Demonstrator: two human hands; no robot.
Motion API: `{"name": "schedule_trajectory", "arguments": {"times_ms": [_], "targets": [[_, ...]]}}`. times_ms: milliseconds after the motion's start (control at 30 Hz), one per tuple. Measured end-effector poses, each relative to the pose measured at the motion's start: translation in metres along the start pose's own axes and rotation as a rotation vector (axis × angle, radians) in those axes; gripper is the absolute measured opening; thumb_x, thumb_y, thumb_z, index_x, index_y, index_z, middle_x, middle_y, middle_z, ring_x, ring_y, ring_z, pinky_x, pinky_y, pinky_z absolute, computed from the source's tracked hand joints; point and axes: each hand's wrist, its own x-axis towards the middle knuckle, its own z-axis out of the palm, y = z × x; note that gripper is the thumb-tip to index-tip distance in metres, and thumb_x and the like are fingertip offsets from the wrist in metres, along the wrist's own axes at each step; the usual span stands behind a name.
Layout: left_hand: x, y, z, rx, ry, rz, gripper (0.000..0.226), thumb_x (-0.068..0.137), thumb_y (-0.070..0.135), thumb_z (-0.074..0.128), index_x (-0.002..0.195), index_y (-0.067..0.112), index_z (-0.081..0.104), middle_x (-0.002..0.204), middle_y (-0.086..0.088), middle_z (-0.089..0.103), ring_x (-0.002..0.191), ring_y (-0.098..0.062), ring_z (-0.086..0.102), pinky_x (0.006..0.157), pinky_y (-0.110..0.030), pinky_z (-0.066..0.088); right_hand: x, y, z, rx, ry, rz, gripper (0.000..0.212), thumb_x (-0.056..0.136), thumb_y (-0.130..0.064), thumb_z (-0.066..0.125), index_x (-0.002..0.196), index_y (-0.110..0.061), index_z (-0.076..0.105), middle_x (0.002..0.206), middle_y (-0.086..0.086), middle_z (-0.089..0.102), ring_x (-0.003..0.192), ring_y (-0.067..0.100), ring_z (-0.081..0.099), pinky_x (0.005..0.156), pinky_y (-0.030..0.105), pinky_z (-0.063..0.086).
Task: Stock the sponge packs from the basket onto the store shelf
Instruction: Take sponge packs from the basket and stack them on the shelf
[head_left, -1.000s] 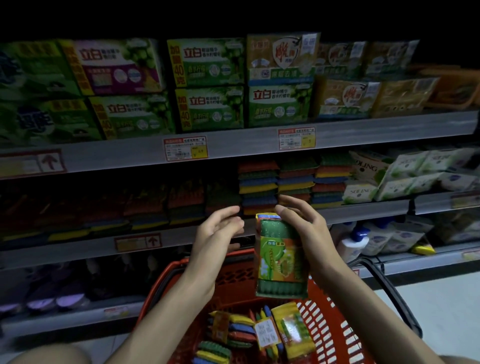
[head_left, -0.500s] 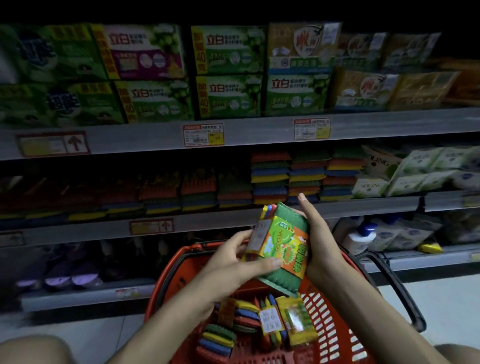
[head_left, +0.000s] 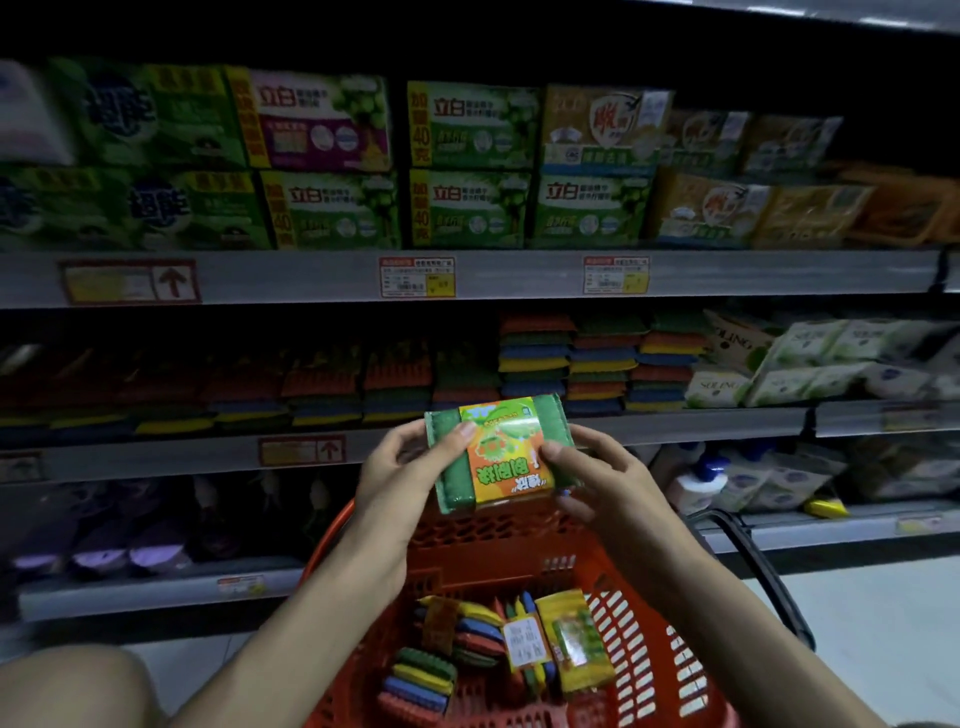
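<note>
A green sponge pack (head_left: 498, 452) with an orange and yellow label lies flat between both hands, above the red basket (head_left: 524, 551). My left hand (head_left: 402, 470) grips its left end, thumb on top. My right hand (head_left: 597, 475) grips its right end. In the basket lie several more sponge packs (head_left: 509, 644) in mixed colours. The middle store shelf (head_left: 675, 423) holds stacks of coloured sponge packs (head_left: 597, 361) just beyond the held pack.
Boxed soap packs (head_left: 467, 161) fill the upper shelf. White tissue-like packs (head_left: 810, 364) sit right of the sponge stacks. Bottles (head_left: 696, 478) stand on the lower shelf at right. The basket's black handle (head_left: 763, 577) hangs on its right side. Pale floor lies at lower right.
The pack has turned from upright in my right hand to flat and level, label up. My left hand has taken hold of its left end, and the pack has risen toward the middle shelf.
</note>
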Motion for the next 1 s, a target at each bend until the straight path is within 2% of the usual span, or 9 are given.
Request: {"name": "schedule_trajectory", "arguments": {"times_ms": [133, 333, 433, 500, 600, 667, 767, 833, 1000], "targets": [[-0.009, -0.001, -0.004, -0.041, -0.001, -0.017, 0.059, 0.056, 0.055, 0.091, 0.105, 0.027, 0.073, 0.108, -0.004, 0.078, 0.107, -0.027, 0.073, 0.102, -0.060, 0.051, -0.005, -0.006, 0.007, 0.066, 0.049, 0.011, 0.061, 0.080, -0.027, 0.084, 0.134, -0.019, 0.058, 0.119, 0.014, 0.075, 0.105, 0.029, 0.075, 0.094, 0.042, 0.057], [-0.017, 0.008, -0.018, -0.079, -0.108, 0.004, 0.052, 0.071, 0.041, 0.088, 0.118, 0.025, 0.071, 0.117, -0.007, 0.075, 0.113, -0.029, 0.070, 0.106, -0.062, 0.048, -0.011, -0.019, 0.025, 0.038, 0.053, -0.009, 0.066, 0.070, -0.027, 0.088, 0.129, -0.023, 0.060, 0.108, 0.011, 0.079, 0.101, 0.029, 0.076, 0.087, 0.036, 0.057], [-0.019, 0.015, -0.032, -0.075, -0.153, 0.038, 0.071, 0.064, 0.046, 0.087, 0.130, 0.031, 0.065, 0.122, -0.002, 0.073, 0.120, -0.025, 0.066, 0.111, -0.059, 0.044, -0.010, -0.022, 0.033, 0.068, 0.054, -0.026, 0.048, 0.080, -0.022, 0.081, 0.125, -0.020, 0.063, 0.108, 0.012, 0.078, 0.099, 0.030, 0.077, 0.089, 0.040, 0.058], [-0.024, 0.016, -0.040, -0.043, -0.166, 0.029, 0.081, 0.056, 0.051, 0.086, 0.132, 0.038, 0.062, 0.117, 0.003, 0.075, 0.119, -0.020, 0.066, 0.111, -0.053, 0.044, -0.012, -0.027, 0.038, 0.042, 0.066, -0.059, 0.049, 0.081, -0.025, 0.080, 0.126, -0.018, 0.063, 0.109, 0.013, 0.078, 0.096, 0.028, 0.077, 0.087, 0.039, 0.058], [-0.035, 0.013, -0.044, 0.044, -0.235, 0.008, 0.065, 0.059, 0.052, 0.085, 0.121, 0.044, 0.066, 0.112, 0.003, 0.077, 0.114, -0.019, 0.069, 0.108, -0.048, 0.046, -0.017, -0.029, 0.039, 0.063, 0.105, -0.156, 0.063, 0.069, -0.034, 0.085, 0.126, -0.018, 0.064, 0.112, 0.013, 0.077, 0.100, 0.029, 0.076, 0.084, 0.036, 0.059], [-0.036, 0.006, -0.045, 0.023, -0.220, -0.017, 0.062, 0.060, 0.046, 0.091, 0.117, 0.035, 0.069, 0.110, -0.002, 0.078, 0.110, -0.022, 0.072, 0.106, -0.050, 0.049, -0.017, -0.025, 0.037, 0.137, 0.120, -0.172, 0.066, 0.067, -0.035, 0.088, 0.126, -0.016, 0.065, 0.115, 0.014, 0.076, 0.104, 0.030, 0.076, 0.082, 0.034, 0.061], [-0.033, -0.003, -0.043, -0.128, -0.088, -0.076, 0.055, 0.069, 0.024, 0.089, 0.118, 0.014, 0.066, 0.107, -0.011, 0.078, 0.101, -0.025, 0.076, 0.097, -0.047, 0.056, -0.018, -0.010, 0.037, 0.120, 0.103, -0.102, 0.039, 0.088, -0.022, 0.072, 0.126, -0.016, 0.065, 0.113, 0.010, 0.077, 0.106, 0.026, 0.075, 0.089, 0.038, 0.059], [-0.029, -0.004, -0.041, -0.183, -0.006, -0.105, 0.042, 0.080, 0.015, 0.082, 0.118, 0.011, 0.064, 0.105, -0.011, 0.079, 0.098, -0.025, 0.076, 0.097, -0.047, 0.056, -0.020, 0.001, 0.037, 0.025, 0.092, -0.035, 0.031, 0.094, -0.015, 0.067, 0.125, -0.018, 0.067, 0.114, 0.010, 0.077, 0.105, 0.026, 0.075, 0.087, 0.039, 0.059], [-0.015, -0.002, -0.031, -0.330, 0.081, -0.099, 0.037, 0.086, 0.014, 0.078, 0.119, 0.007, 0.063, 0.105, -0.014, 0.078, 0.099, -0.026, 0.076, 0.100, -0.044, 0.055, -0.029, 0.013, 0.054, -0.165, -0.039, 0.010, 0.033, 0.084, -0.020, 0.074, 0.116, -0.027, 0.074, 0.113, 0.001, 0.078, 0.105, 0.017, 0.074, 0.085, 0.036, 0.058]]}}
